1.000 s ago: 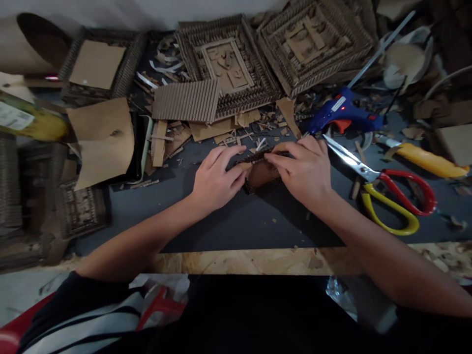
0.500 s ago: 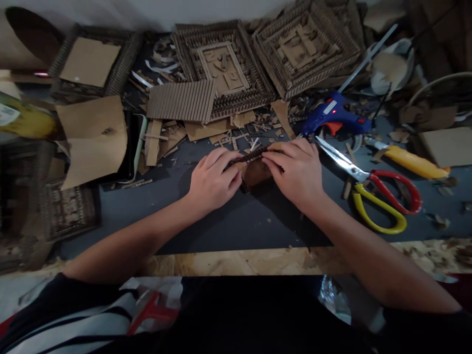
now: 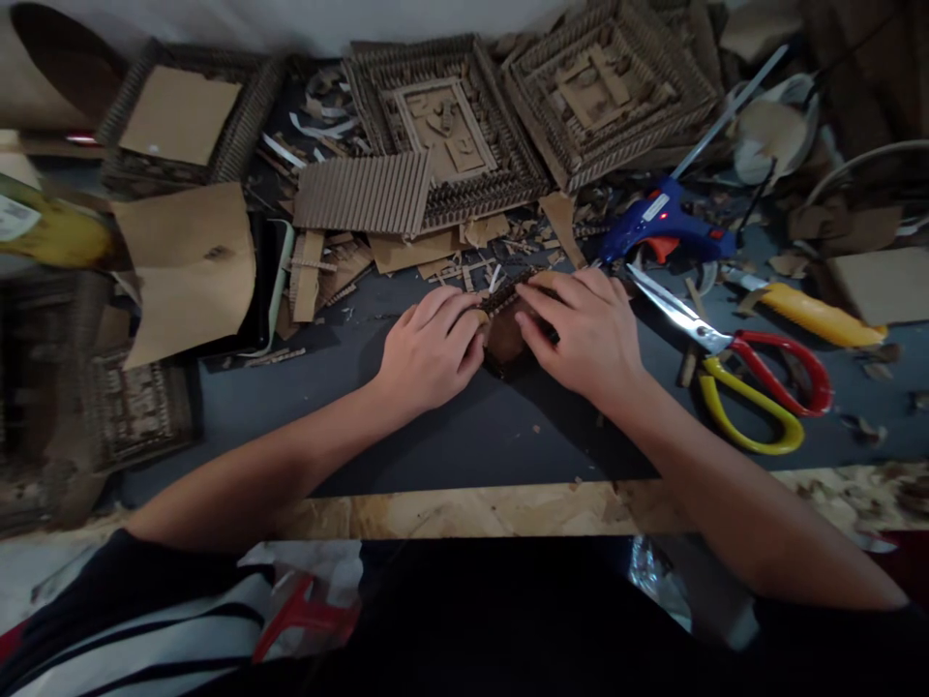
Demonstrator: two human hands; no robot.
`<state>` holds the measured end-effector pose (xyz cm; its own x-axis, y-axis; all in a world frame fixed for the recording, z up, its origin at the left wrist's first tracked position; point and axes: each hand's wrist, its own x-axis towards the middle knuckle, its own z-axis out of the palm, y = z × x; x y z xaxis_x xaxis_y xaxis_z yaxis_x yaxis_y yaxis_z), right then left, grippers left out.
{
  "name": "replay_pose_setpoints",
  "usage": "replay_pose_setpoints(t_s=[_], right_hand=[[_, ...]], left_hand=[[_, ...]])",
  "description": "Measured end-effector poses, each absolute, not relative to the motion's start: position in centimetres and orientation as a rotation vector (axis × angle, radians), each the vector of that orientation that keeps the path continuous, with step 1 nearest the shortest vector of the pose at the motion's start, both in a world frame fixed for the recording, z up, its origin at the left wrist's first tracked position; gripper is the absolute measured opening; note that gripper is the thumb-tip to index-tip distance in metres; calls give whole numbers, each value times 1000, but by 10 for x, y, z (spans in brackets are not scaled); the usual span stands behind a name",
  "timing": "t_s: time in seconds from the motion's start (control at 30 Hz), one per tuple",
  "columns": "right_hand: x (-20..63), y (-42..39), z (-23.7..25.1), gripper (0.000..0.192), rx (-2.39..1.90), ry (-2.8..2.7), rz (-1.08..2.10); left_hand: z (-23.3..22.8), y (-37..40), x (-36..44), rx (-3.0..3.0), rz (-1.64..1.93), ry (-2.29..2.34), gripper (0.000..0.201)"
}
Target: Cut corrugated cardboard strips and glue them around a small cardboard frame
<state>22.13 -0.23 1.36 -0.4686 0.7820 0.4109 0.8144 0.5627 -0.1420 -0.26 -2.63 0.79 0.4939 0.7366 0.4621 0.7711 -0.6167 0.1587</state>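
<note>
Two tools, scissors (image 3: pixel 733 363) and glue gun (image 3: pixel 664 225), beside right hand (image 3: pixel 591 334).

The cardboard piece (image 3: pixel 506 334) I'm working on is small and brown, with a dark corrugated strip (image 3: pixel 508 290) along its top edge. It's lying on the dark mat (image 3: pixel 450 436), around 12 o'clock from me, mostly hidden under my fingers.

Dim, uneven light falls from above; the scissors (image 3: pixel 733 363) blade glints, corners sink into dark, edges bow and smear, and the desk (image 3: pixel 464 436) centre stays fairly sharp.
</note>
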Motion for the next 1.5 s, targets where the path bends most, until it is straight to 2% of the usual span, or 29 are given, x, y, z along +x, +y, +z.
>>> replay_pose_setpoints(t_s=[0.2, 0.37, 0.57, 0.73, 1.0, 1.1, 1.27, 1.37, 1.5], right_hand=[[220, -7, 18, 32, -1126, -2250, -143], [226, -16, 18, 34, -1081, -2231, -124], [224, -9, 10, 39, -1102, -2249, -110], [217, -12, 3, 33, -1115, -2320, 56], [216, -7, 3, 33, -1113, -2337, 176], [223, -4, 8, 37, -1158, -2300, 161], [247, 8, 9, 24, -1221, -2222, 4], [252, 12, 7, 25, -1175, -2217, 45], [244, 7, 9, 30, -1149, -2221, 33]], left_hand=[[10, -29, -3, -2609, -834, -1271, 20], [21, -40, -3, -2563, -890, -1192, 27], [14, -30, 8, -2595, -880, -1356, 20], [9, -28, 24, -2674, -732, -1543, 17], [17, -14, 29, -2638, -649, -1748, 11], [16, -10, 23, -2653, -741, -1672, 8], [8, -2, 9, -2647, -933, -1693, 10], [6, -1, 5, -2689, -1045, -1657, 9], [14, -4, 13, -2670, -1051, -1532, 42]])
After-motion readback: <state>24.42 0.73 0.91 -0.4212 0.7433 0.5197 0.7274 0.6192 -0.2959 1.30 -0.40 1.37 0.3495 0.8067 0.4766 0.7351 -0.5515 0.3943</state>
